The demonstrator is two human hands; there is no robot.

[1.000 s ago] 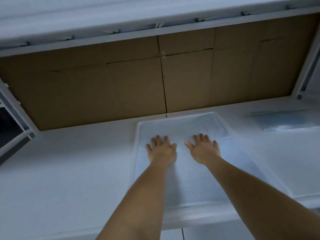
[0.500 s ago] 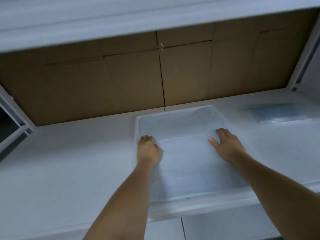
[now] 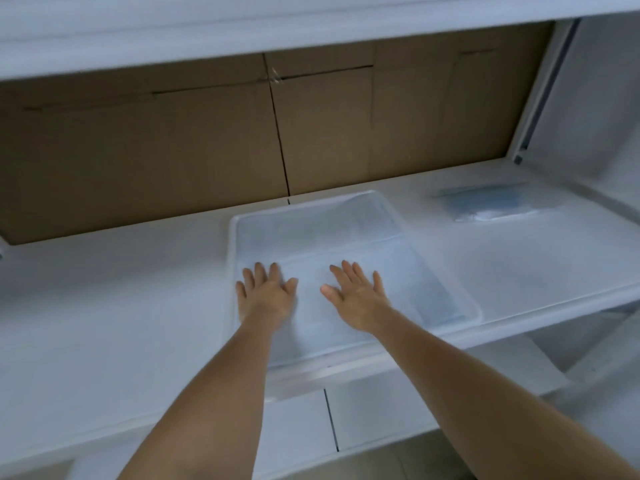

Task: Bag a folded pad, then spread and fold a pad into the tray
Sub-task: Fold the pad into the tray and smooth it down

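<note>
Both flat, empty hands, left hand (image 3: 266,294) and right hand (image 3: 356,294), have slid back toward the middle of the pad (image 3: 408,271) in the tray (image 3: 388,206), so smooth outward evenly to the corners.

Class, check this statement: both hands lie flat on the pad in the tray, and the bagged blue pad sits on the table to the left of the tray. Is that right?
Not quite. The head view shows the bagged blue pad on the table to the right of the tray. Both hands, left and right, do lie flat on the pad.
</note>
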